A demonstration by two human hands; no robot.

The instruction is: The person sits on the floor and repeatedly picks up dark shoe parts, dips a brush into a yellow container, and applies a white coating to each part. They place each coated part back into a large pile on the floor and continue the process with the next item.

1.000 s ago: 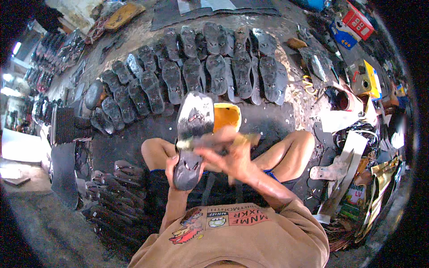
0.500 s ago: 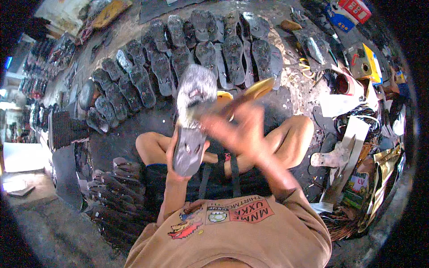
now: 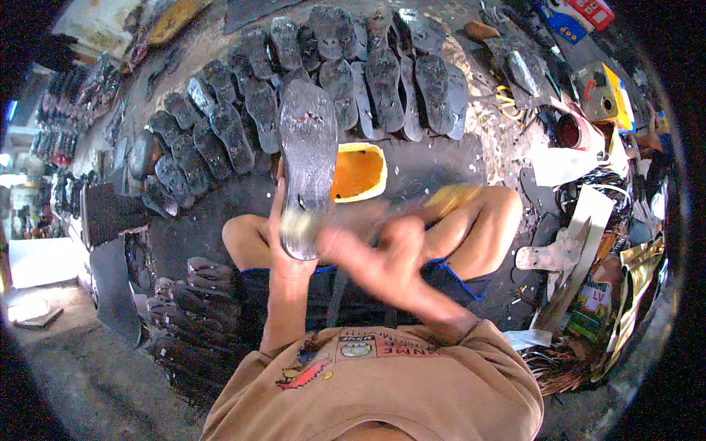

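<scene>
My left grip [image 3: 276, 237] curls under the near end of a long black rubber-looking sandal sole [image 3: 307, 147], which stretches out beyond it. My right grip [image 3: 375, 246], blurred, looks wrapped around a pale-tipped, yellowish brush-like tool [image 3: 298, 223], its tip over that near end. The upturned face shines along most of its length, so I judge it largely coated; blur hides the rest. Beyond the left grip lie rows of black soles [image 3: 337, 92], finished or not I can't tell; a yellowish tub of amber contents [image 3: 384, 173] sits beyond the right.
</scene>
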